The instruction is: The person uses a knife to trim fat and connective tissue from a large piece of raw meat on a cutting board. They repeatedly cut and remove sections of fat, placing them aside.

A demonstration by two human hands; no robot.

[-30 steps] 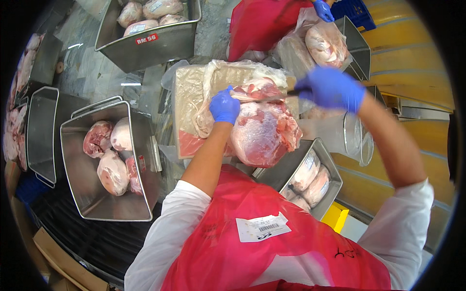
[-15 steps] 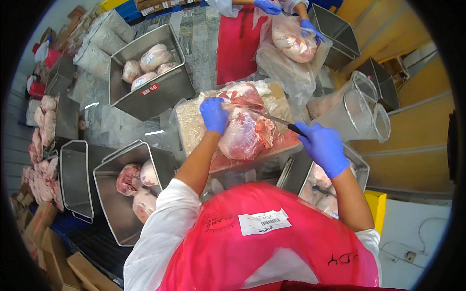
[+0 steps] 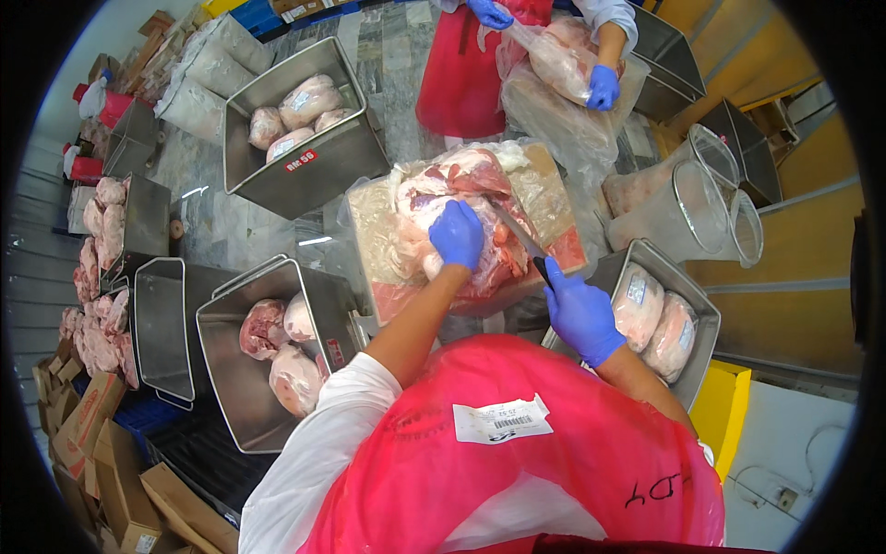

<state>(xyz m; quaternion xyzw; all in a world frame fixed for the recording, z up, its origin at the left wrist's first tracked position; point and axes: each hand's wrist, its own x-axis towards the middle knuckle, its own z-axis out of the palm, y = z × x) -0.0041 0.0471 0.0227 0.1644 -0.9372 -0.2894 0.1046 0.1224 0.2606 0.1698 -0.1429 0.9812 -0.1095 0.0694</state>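
the person's left hand [image 3: 457,234], in a blue glove, sits at the centre of the frame, pressed on the top of the meat [image 3: 472,174]. its fingers are curled under; it cannot be told whether this grip pinches a fold of flesh or only bears down.

the right hand [image 3: 583,319], gloved alike, is right of centre. its grip is closed around the black handle of a knife [image 3: 520,231], the blade pointing up and to the left. the blade's tip end is at the meat's right side; depth of entry, if any, cannot be determined.

the meat, red with pale fat, lies opened out at the centre of the frame on a plastic-covered worktop [image 3: 546,196], beige above and pinkish along its lower edge.

a steel bin [image 3: 226,379] at lower left contains several pieces of meat. a second bin [image 3: 341,171], upper left of centre, contains wrapped pieces and carries a red label. a third bin [image 3: 602,277], right of the worktop, contains wrapped pieces also. clear containers [image 3: 678,208] with rounded rims lie to the right.

at the top of the frame, a co-worker in a red apron [image 3: 457,83] handles a bagged piece [image 3: 561,69] with blue-gloved hands. flattened cardboard [image 3: 120,471] is noted at lower left.
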